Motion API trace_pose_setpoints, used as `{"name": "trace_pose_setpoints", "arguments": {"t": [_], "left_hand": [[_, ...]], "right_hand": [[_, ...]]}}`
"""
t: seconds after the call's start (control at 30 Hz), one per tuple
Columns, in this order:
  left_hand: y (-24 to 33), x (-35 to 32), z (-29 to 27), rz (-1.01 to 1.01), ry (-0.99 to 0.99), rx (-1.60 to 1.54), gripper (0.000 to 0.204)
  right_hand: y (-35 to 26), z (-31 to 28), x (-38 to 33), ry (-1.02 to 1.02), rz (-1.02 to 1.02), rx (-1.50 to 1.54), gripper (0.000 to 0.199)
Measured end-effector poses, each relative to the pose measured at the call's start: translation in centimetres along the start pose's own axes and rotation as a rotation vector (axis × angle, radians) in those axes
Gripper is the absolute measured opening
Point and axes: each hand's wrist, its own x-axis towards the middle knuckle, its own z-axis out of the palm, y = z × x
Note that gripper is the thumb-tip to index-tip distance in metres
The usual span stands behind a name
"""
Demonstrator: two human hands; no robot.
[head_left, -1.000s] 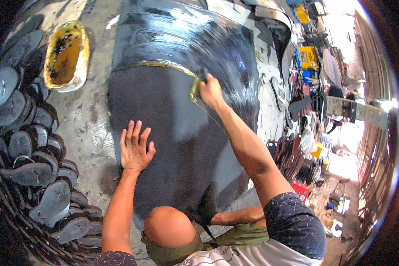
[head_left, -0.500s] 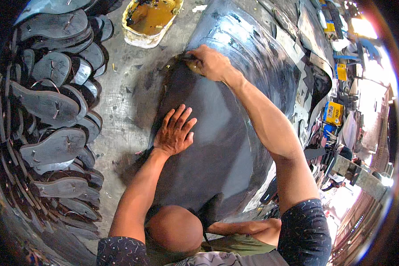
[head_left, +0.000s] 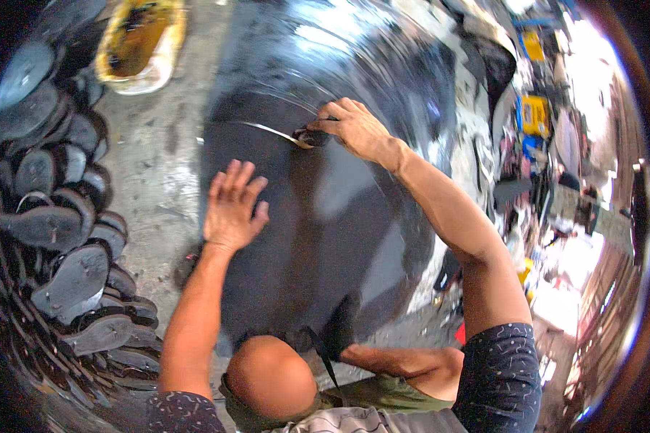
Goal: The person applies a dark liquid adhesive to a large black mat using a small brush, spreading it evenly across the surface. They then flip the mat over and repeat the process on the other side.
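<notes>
Since 0.5 s ago the camera view has swung, so the dark rubber sheet (head_left: 339, 216) now fills the middle of the picture and the yellow glue tub (head_left: 133, 43) sits at the upper left instead of top centre. Right hand (head_left: 354, 126) has shifted along the sheet's far part, and a thin glossy yellowish line (head_left: 267, 130) now runs leftward from it across the rubber.

Right hand: fingers pinched shut around a small dark applicator (head_left: 305, 137), tip touching the sheet at the right end of that line. What kind of tool it is I cannot tell, too small and blurred.

Left hand (head_left: 232, 206): open, 5 fingers spread, palm flat on the sheet near its left edge, holding nothing. It lies nearer the person than the right hand, well apart from it.

Sheet lies on a grey concrete floor (head_left: 162, 166), bare floor showing along the sheet's left edge. Far half of the sheet is shiny with glare, near half is matte.

Left of the floor strip: a big pile of dark sandal soles (head_left: 58, 238), overlapping, running from upper left to lower left. Glue tub stands on the floor just beyond the sheet's far-left corner, not touching it.

Lower edge: person's bent knee (head_left: 271, 379) and patterned dark sleeve (head_left: 498, 382). Right side is workshop clutter, blurred, with some yellow packages (head_left: 534, 115).
</notes>
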Motion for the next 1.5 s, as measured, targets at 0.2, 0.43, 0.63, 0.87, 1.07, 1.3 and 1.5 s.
{"name": "trace_pose_setpoints", "arguments": {"t": [0.2, 0.43, 0.63, 0.87, 1.07, 1.3, 1.5], "left_hand": [[0.5, 0.3, -0.1, 0.036, 0.044, 0.082, 0.056], [0.8, -0.2, 1.0, 0.095, 0.040, 0.237, 0.054], [-0.7, -0.9, 1.8, 0.183, 0.061, 0.422, 0.052], [8.2, -8.7, 1.0, 0.131, -0.398, 0.349, 0.070], [10.8, -8.0, -1.7, 0.032, -0.602, 0.368, 0.081], [9.5, -10.1, -0.7, 0.148, -0.525, 0.355, 0.080], [8.9, -14.7, -3.4, 0.194, -0.555, 0.255, 0.064]], "right_hand": [[-4.3, 4.8, -20.2, -0.074, 0.396, 0.106, 0.056], [-13.5, 10.2, -37.3, -0.028, 0.640, 0.202, 0.042], [-19.5, 13.2, -44.3, 0.110, 0.792, 0.239, 0.045], [-28.4, 17.3, -53.3, 0.036, 0.796, 0.290, 0.051], [-35.9, 20.4, -58.7, 0.084, 0.807, 0.253, 0.046], [-40.3, 22.4, -59.5, 0.282, 0.871, 0.076, 0.046], [-40.5, 18.7, -61.5, 0.159, 0.877, 0.383, 0.062]]}}
